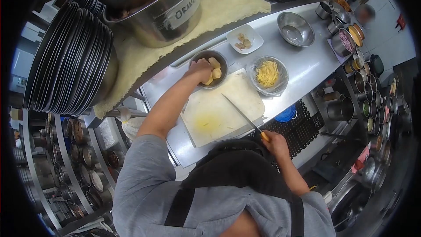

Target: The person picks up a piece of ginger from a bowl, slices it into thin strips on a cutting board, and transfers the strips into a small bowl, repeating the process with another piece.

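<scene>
My left hand (201,70) reaches down into a metal bowl (225,69) of pale yellow peeled chunks (215,66), perhaps ginger. Its fingertips are hidden among the chunks, so whether it grips one does not show. In my right hand (276,144) is the orange handle of a long knife (242,115). The blade points away from me, over the right side of a white cutting board (223,114). A yellow stain and a few tiny scraps mark the board's near part. Right of the board, a bowl lined with clear plastic (283,80) holds thin yellow strips (267,73).
A white square dish (255,36) with small tan pieces and a steel bowl (296,29) stand farther back on the steel counter (302,68). Above left are a large labelled pot (153,24) and stacked dark plates (72,59). Another person's blurred head (365,13) appears far right.
</scene>
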`<control>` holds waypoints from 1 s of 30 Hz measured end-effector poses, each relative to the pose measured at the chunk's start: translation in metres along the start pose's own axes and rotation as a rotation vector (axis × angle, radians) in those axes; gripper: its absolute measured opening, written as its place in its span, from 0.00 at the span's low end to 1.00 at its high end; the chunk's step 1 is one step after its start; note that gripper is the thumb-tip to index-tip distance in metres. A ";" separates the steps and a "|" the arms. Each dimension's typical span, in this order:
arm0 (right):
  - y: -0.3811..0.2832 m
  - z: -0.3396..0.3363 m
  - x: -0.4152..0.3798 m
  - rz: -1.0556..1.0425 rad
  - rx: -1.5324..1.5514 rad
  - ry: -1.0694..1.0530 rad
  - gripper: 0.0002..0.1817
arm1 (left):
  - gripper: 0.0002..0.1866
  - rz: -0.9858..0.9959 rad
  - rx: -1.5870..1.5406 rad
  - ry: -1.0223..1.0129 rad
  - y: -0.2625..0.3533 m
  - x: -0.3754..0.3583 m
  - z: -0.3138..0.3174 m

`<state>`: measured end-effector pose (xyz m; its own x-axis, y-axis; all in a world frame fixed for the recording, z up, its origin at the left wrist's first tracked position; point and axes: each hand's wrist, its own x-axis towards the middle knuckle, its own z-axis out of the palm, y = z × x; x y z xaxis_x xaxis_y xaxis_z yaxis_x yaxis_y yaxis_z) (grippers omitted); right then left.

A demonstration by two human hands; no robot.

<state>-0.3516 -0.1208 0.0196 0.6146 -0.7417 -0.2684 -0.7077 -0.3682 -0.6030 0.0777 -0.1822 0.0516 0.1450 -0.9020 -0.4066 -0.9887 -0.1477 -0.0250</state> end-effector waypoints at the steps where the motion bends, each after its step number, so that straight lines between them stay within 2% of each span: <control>1: 0.003 0.001 0.001 -0.009 0.015 0.013 0.21 | 0.18 0.070 -0.056 0.082 -0.010 0.005 0.009; 2: 0.005 0.004 0.000 -0.018 0.029 0.023 0.20 | 0.18 0.069 -0.056 0.076 -0.023 0.014 0.013; 4: 0.002 0.001 0.000 -0.021 0.021 0.016 0.20 | 0.21 0.222 -0.104 0.119 -0.043 0.026 0.012; 5: 0.000 -0.001 0.000 -0.027 0.012 0.014 0.20 | 0.19 0.098 -0.470 0.259 -0.050 0.017 0.011; 6: -0.001 -0.002 0.001 -0.031 0.010 0.008 0.20 | 0.19 0.092 -0.473 0.259 -0.054 0.014 0.009; 8: -0.001 -0.005 0.003 -0.013 0.024 -0.015 0.19 | 0.19 0.113 -0.882 0.266 -0.060 0.011 0.002; 9: 0.000 -0.006 0.004 -0.016 0.022 -0.016 0.19 | 0.22 0.004 -0.876 0.098 -0.061 0.011 -0.008; 13: -0.006 -0.012 0.008 0.002 -0.002 -0.030 0.19 | 0.16 0.075 -0.848 0.123 -0.049 -0.004 -0.011; 15: -0.007 -0.013 0.007 0.019 -0.010 -0.041 0.20 | 0.12 0.029 -0.081 -0.058 -0.041 -0.003 0.000; 19: -0.006 -0.012 0.009 0.023 0.002 -0.030 0.20 | 0.11 0.003 -0.131 0.007 -0.058 0.000 0.013; 21: -0.005 -0.011 0.006 0.031 0.008 -0.030 0.20 | 0.10 0.157 -0.334 0.163 -0.077 0.009 0.015; 22: -0.004 -0.010 0.006 0.031 0.007 -0.030 0.20 | 0.10 0.158 -0.333 0.162 -0.074 0.006 0.003; 24: -0.004 -0.010 0.008 0.027 0.006 -0.028 0.20 | 0.11 0.113 -0.550 0.155 -0.074 0.002 -0.020; 30: -0.005 -0.011 0.007 0.015 0.014 -0.007 0.20 | 0.15 0.116 -0.785 0.159 -0.074 0.018 -0.024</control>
<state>-0.3479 -0.1302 0.0296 0.6064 -0.7433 -0.2824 -0.7119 -0.3493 -0.6093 0.1544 -0.1972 0.0685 0.1050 -0.9674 -0.2305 -0.6917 -0.2376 0.6820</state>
